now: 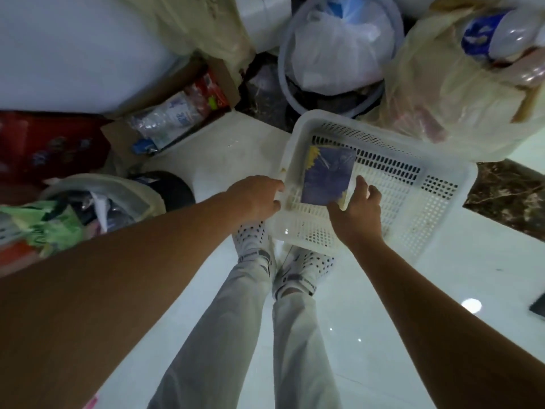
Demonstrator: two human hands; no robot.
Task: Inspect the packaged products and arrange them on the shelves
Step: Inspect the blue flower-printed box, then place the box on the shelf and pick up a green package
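White floor (383, 290): my left grip (256, 199) holds the basket (292, 154) rim, right grip (358, 211) pinches the purple packet (327, 178). I'd lift it level.

Can't read blurred print on purple packet (327, 178); can't see its near corner under right hand (358, 212), nor bottle (495, 31) past edge.

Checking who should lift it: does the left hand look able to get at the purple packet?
Probably yes: the left hand grips the basket rim beside the purple packet, which lies uncovered; only the right hand holds it.
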